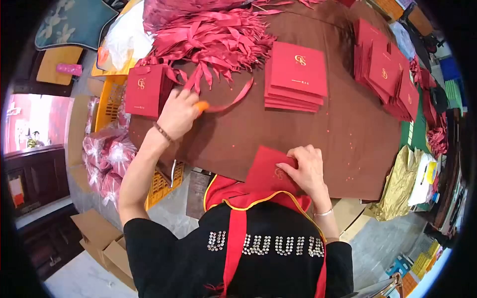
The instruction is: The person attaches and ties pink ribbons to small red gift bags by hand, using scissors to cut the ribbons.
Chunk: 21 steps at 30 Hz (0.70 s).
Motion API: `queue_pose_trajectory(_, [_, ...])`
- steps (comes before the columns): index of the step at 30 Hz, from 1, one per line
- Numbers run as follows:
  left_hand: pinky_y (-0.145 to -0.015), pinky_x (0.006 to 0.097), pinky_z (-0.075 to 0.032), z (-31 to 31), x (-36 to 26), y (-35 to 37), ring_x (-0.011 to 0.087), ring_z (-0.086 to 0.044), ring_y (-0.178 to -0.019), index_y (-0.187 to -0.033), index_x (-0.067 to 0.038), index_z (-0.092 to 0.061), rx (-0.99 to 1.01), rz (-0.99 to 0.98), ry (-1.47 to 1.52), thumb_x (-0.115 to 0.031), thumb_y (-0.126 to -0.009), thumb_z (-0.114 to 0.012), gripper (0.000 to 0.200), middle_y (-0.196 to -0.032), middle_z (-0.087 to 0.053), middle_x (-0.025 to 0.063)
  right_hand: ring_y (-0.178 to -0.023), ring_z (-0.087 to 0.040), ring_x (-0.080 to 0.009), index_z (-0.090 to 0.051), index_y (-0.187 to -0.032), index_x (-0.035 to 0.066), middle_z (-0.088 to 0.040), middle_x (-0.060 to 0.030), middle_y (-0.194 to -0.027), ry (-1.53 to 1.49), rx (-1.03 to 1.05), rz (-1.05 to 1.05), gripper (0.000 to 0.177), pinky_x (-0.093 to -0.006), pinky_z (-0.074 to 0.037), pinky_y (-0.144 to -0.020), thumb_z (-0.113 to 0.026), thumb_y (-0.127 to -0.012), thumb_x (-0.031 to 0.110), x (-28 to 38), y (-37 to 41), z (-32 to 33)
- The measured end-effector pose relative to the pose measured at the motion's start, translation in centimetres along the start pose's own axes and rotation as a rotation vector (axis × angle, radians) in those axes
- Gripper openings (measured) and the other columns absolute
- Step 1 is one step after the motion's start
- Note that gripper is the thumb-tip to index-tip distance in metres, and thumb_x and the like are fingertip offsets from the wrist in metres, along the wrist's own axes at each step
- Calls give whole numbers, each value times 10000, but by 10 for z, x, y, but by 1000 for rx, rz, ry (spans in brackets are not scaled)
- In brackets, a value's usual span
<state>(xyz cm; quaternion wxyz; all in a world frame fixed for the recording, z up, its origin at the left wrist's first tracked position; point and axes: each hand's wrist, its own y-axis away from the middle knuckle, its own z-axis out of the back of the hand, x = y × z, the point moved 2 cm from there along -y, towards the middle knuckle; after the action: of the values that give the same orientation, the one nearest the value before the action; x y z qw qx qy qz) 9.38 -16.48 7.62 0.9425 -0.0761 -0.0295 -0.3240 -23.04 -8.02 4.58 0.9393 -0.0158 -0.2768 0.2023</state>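
Observation:
My right hand (pixel 307 168) pinches a small red paper bag (pixel 263 167) with a gold logo, thumb on its front, at the table's near edge against my apron. On the left, my left hand (pixel 180 113) is closed with curled fingers beside a stack of red bags (pixel 141 89). Something orange (pixel 201 107) shows at its thumb, and a loose red ribbon (pixel 236 101) trails rightward from there. What those fingers grip is too small to make out. Just beyond lies a big heap of red ribbons (pixel 213 42).
Another pile of red bags (pixel 296 69) sits mid-table on the brown cloth (pixel 283 126), with more bag stacks (pixel 385 69) at the right. Yellow crates (pixel 107 107) and plastic-wrapped red bundles (pixel 112 159) stand left of the table. Gold wrapping (pixel 397 186) hangs at the right edge.

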Motion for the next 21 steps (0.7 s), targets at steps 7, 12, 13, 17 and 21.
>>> queue_pose_trajectory(7, [-776,358,-383,2,-6,34,214,-538,-932,-999,-120,-652,371,184,66,-298,-790,-645,274,-922,-588,30,-700,-544,-223,-616,-815,98,-594,-35,-715,21,33,6,249,-344,-405,-689,-734,-723,296,8,-10,-7])
queue_pose_trajectory(12, [-764,370,-380,-26,-48,-24,232,-549,-914,-1023,-110,-634,-59,284,270,-365,-803,-631,337,-981,-587,57,-665,-598,-296,-606,-899,42,-624,-113,-748,-133,175,-128,284,-384,-473,-621,-692,-782,286,12,-11,-11])
queue_pose_trajectory(13, [-757,374,-379,-42,-58,-35,234,-547,-907,-1024,-108,-632,-92,323,273,-370,-801,-632,344,-970,-583,60,-665,-598,-296,-606,-899,42,-624,-113,-748,-127,175,-130,284,-384,-473,-621,-692,-782,286,13,-12,-10])
queue_pose_trajectory(17, [-715,372,-384,-80,-75,-51,239,-546,-855,-924,-97,-655,-265,286,239,-257,-780,-664,215,-879,-586,58,-678,-618,-259,-594,-917,8,-632,-143,-771,-320,291,-256,258,-343,-485,-627,-674,-802,225,10,-20,-5])
queue_pose_trajectory(21, [-701,371,-455,-65,-70,-42,291,-599,-798,-925,-45,-647,-344,300,610,-111,-820,-618,127,-839,-627,113,-702,-597,-140,-588,-921,-11,-645,-79,-767,-630,328,-421,198,-288,-471,-647,-646,-829,155,-12,-13,-19])
